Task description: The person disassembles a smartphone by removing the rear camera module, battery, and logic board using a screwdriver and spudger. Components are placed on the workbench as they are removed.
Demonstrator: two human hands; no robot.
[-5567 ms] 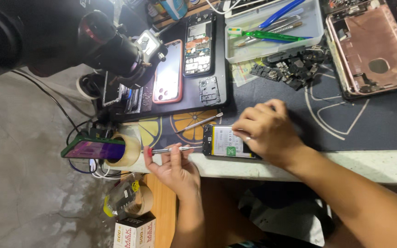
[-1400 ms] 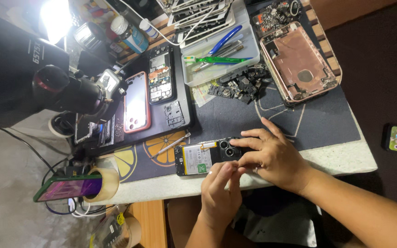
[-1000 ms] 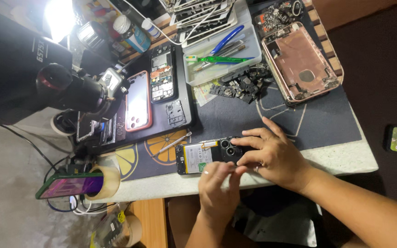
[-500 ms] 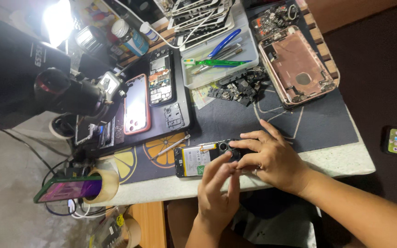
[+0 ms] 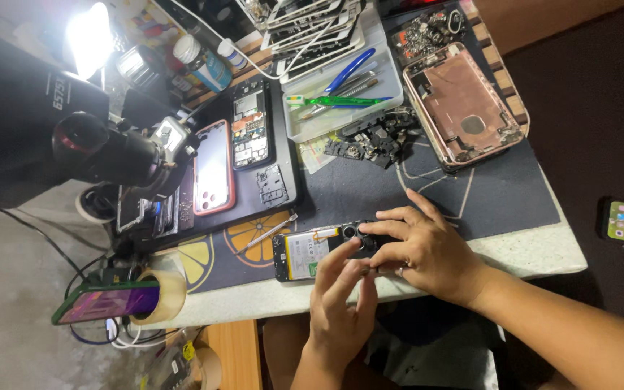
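Dark rubber mat (image 5: 485,195) with orange-slice prints covers a pale stone bench. At its near edge lies an opened phone (image 5: 312,253), flat, rectangular, its long axis running left to right, camera end toward the right. From the right, the right hand (image 5: 420,249) rests over that end, fingers curled down and pressing on it. From the near side, the left hand (image 5: 341,303) reaches up, fingers extended and loosely parted, tips touching the phone's near edge, gripping nothing. A slim metal tool (image 5: 272,231) lies just left.
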